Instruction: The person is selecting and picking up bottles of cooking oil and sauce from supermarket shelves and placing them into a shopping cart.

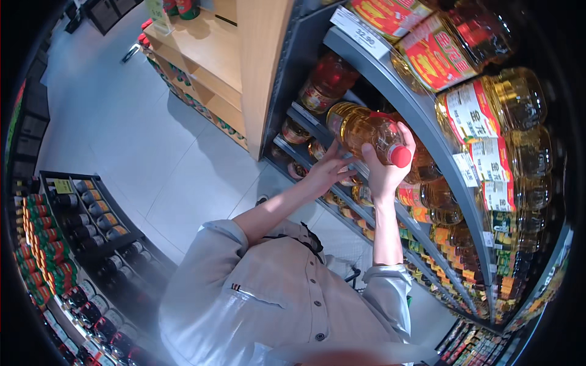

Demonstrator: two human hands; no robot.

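Note:
A large clear bottle of golden cooking oil [355, 126] with a red cap is tilted in front of the shelf, its cap end toward me. My right hand [386, 171] is closed around the upper part of this bottle, thumb on the near side and fingers around the far side, close to the cap. Beside the lower half of the bottle, my left hand [329, 171] has its fingers stretched out and apart. Whether its fingertips touch the bottle I cannot tell.
Oil bottles [473, 113] stand on the upper shelf to the right, above a grey shelf edge [421, 113] with price tags. Lower tiers hold more bottles [427, 198]. A wooden display unit [201, 55] is at the far left. Near left stands a rack of dark bottles [91, 238].

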